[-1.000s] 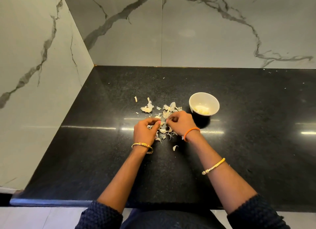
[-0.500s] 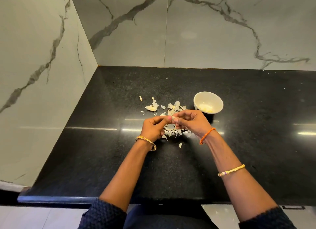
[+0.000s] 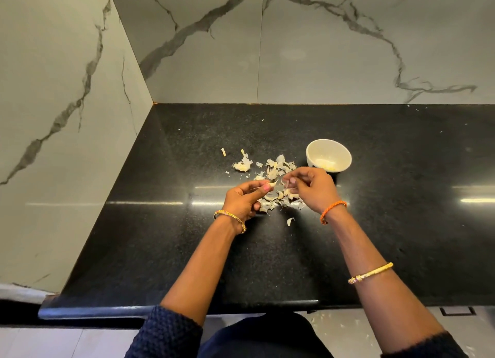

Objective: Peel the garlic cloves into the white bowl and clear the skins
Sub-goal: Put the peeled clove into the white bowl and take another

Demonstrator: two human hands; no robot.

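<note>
From my remote seat I find the bowl [image 3: 328, 155] on the counter [image 3: 166, 250] at mid-depth, well clear of the back edge, right of the skins [image 3: 276, 186]. The skins lie strewn left of it, toward the front. My left hand [image 3: 242, 198] and right hand [image 3: 312, 187] hover over that heap, a garlic clove [image 3: 272, 183] between them. One flake [image 3: 290, 221] lies nearer the front edge, another [image 3: 223, 151] off toward the left wall.

A home kitchen corner: a polished black speckled counter [image 3: 187, 250] meets grey-veined marble walls [image 3: 348, 63] at left and far, with garlic skins [image 3: 276, 170] and a white bowl [image 3: 328, 155] on it.
</note>
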